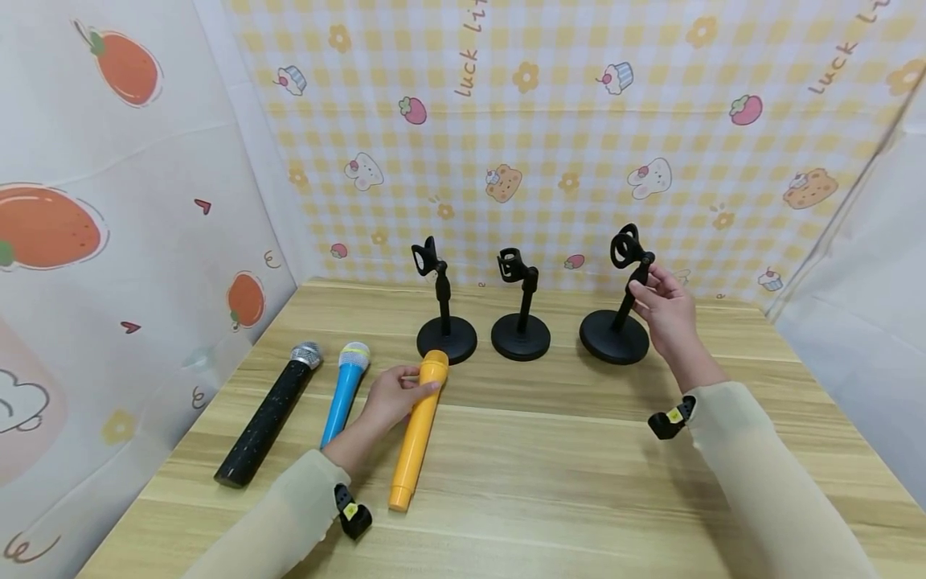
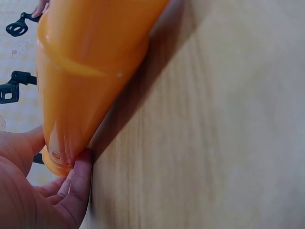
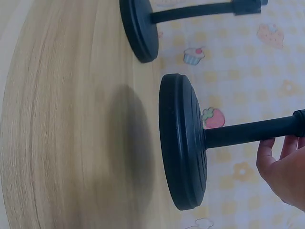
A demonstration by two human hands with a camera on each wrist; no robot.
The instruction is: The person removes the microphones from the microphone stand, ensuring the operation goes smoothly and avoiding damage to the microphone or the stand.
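My left hand (image 1: 389, 400) grips an orange microphone (image 1: 415, 450) just below its head, thumb on one side and fingers on the other. In the left wrist view the microphone (image 2: 90, 71) lies close over the wood. On the right, my right hand (image 1: 669, 315) holds a black desktop microphone stand (image 1: 615, 338) by its upright, just below the clip. Its round base (image 3: 181, 143) hangs above the tabletop in the right wrist view, with a shadow apart from it. The clip at its top holds no microphone.
Two more black stands, a left one (image 1: 446, 338) and a middle one (image 1: 521, 336), stand towards the back with bare clips. A blue microphone (image 1: 343, 402) and a black microphone (image 1: 268, 422) lie on the wooden table (image 1: 550, 498) at left. A patterned cloth (image 1: 470, 145) hangs behind.
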